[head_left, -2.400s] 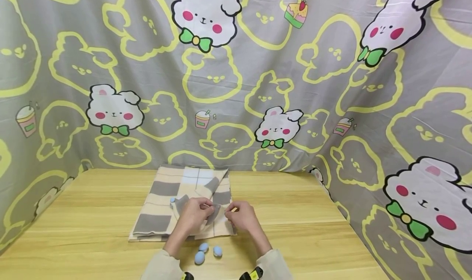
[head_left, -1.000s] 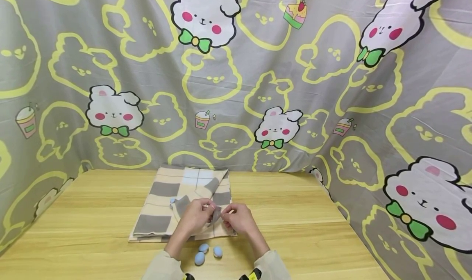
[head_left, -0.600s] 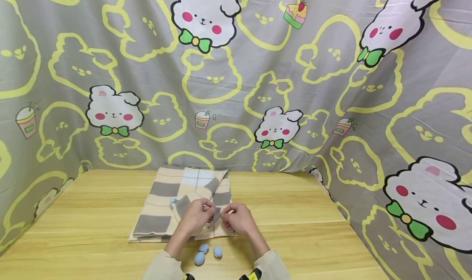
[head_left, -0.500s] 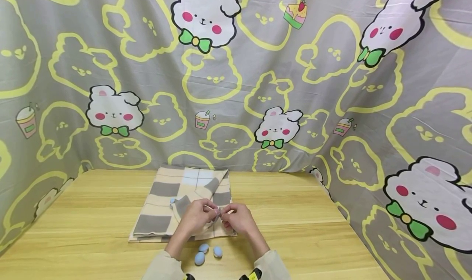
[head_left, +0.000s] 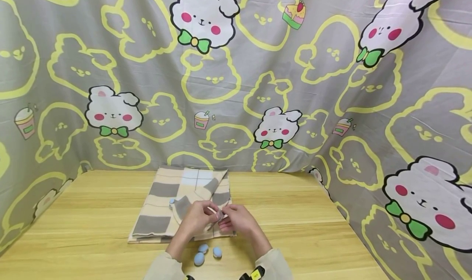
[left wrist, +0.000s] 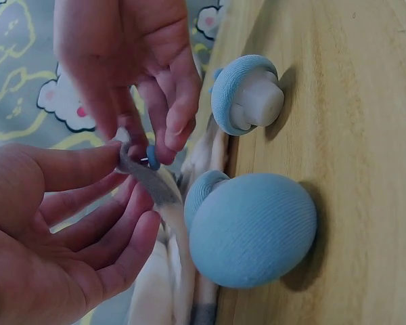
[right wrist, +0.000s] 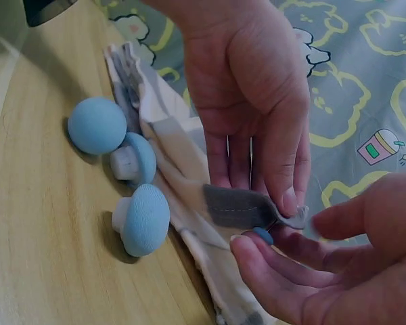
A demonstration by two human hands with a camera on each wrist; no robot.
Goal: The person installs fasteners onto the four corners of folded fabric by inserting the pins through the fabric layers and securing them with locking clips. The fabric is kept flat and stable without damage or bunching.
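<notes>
A folded plaid blanket (head_left: 156, 206) in beige, grey and white lies on the table, its near flap lifted. My left hand (left wrist: 54, 223) pinches the flap's grey corner (right wrist: 233, 206) between thumb and fingers. Opposite, my right hand (right wrist: 352, 264) has its fingers at that corner, about a small blue disc (right wrist: 262, 235) tucked against the cloth's underside; a thin pale pin shows beside the disc in the left wrist view. Another blue clip (head_left: 171, 202) sits at the flap's left corner. Three mushroom-shaped clips with ribbed blue caps, one nearest the blanket's right side (head_left: 217, 252), lie before the blanket.
The wooden table (head_left: 295, 231) stretches to both sides of the blanket. A grey curtain (head_left: 221, 149) printed with rabbits and yellow outlines encloses its back and sides. Beige sleeves (head_left: 166, 265) and dark wrist-camera mounts (head_left: 254, 274) show at the bottom.
Both hands have come together at the flap's grey corner, the right moving left from its earlier spot. The corner is now bunched between the fingertips. The loose clips have stayed in place.
</notes>
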